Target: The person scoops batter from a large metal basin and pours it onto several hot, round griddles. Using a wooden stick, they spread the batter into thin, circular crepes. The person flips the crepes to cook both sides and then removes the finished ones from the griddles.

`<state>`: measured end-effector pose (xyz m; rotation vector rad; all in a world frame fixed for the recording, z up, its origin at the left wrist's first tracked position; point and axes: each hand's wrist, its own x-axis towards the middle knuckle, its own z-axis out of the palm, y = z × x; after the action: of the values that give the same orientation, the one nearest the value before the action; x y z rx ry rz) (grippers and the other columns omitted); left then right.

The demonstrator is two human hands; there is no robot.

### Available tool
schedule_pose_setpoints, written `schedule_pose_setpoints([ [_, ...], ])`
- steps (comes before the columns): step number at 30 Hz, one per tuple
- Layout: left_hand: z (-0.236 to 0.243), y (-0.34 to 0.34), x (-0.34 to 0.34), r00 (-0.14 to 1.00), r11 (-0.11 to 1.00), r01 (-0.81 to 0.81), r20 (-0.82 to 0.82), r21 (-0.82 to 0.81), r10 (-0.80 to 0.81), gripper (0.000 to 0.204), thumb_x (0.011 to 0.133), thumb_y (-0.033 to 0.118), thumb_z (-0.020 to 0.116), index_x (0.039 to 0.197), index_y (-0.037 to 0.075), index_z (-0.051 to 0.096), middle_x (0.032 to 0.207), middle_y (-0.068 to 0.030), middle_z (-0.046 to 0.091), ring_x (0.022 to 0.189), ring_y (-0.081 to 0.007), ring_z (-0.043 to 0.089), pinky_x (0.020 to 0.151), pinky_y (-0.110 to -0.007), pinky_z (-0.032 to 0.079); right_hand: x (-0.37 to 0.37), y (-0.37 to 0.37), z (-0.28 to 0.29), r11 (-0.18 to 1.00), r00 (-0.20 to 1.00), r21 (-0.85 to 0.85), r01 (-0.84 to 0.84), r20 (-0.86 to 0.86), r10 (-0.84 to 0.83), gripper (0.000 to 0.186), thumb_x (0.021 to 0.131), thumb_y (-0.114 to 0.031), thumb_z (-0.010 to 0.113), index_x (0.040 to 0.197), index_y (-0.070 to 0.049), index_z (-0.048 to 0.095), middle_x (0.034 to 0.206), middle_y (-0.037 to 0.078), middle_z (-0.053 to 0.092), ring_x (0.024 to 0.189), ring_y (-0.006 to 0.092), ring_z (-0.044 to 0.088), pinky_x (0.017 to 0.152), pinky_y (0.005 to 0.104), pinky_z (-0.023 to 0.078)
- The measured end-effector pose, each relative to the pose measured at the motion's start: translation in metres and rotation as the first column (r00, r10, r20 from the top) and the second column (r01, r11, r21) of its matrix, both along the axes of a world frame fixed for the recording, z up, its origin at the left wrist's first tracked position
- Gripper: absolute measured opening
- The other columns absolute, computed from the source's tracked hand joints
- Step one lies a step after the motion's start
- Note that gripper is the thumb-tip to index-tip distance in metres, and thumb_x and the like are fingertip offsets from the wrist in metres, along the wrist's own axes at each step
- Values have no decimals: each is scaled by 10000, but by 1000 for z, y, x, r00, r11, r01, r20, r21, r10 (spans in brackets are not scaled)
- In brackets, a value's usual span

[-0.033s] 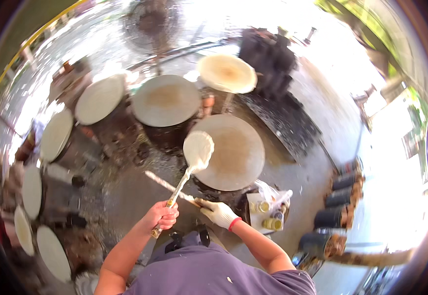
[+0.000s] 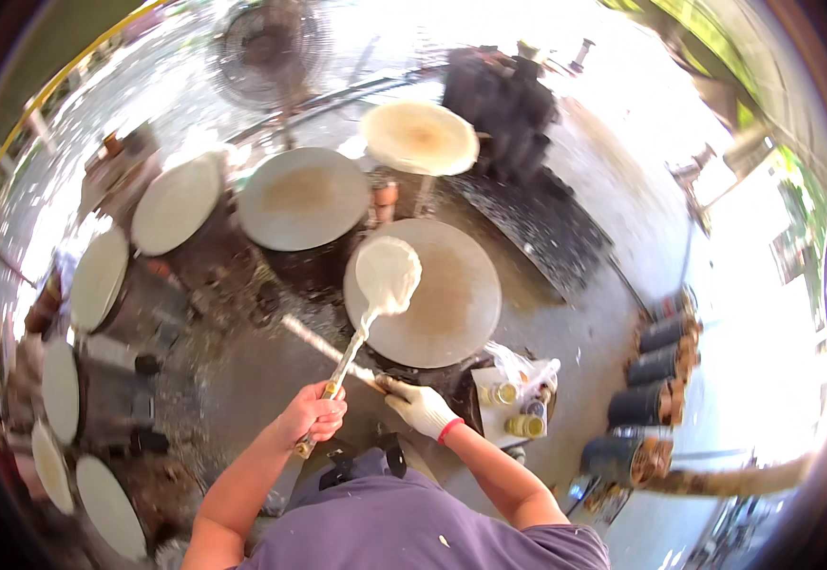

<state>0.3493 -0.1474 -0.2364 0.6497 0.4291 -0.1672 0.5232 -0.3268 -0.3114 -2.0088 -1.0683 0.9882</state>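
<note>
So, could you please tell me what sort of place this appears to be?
Probably an open-sided cooking workspace: several round, griddle-like plates are set around the person's front and left, the left hand holds a long-handled ladle coated in something pale, and a fan stands beyond.

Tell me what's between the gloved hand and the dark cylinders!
Jars and a plastic bag on a white surface, then grey floor, lie between the gloved right hand and the dark cylinders, in the head view.

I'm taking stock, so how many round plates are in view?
8 that I can make out: the front plate behind the ladle, the far plate beyond it, the middle plate left of that, and five plates curving down the left side. More may be hidden.
</note>
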Motion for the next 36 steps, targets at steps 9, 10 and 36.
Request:
schedule_pose_setpoints([
  [9,-84,-12,189,942,728,311,-94,611,-323,147,849,104,535,932,43,430,615,3,422,416,-73,390,353,-249,330,57,-9,-69,-1,-134,-172,985,-759,-637,398,938,-213,485,1335,-219,465,627,-31,451,409,61,351,369,224,308],
  [10,-100,-10,201,932,644,334,-138,688,-336,164,836,116,543,922,35,430,621,-32,458,448,-124,438,395,-281,367,54,-7,-70,-77,-151,-132,988,-762,-630,403,938,-212,482,1340,-212,460,631,-35,446,417,59,350,374,223,310],
  [36,-149,185,302,873,-532,78,-316,843,-373,253,896,210,517,1072,46,438,894,-195,585,736,-370,633,647,-439,513,53,102,-174,-351,-279,153,924,-356,-892,359,888,-143,569,1218,0,570,894,64,645,704,96,572,646,226,472],
])
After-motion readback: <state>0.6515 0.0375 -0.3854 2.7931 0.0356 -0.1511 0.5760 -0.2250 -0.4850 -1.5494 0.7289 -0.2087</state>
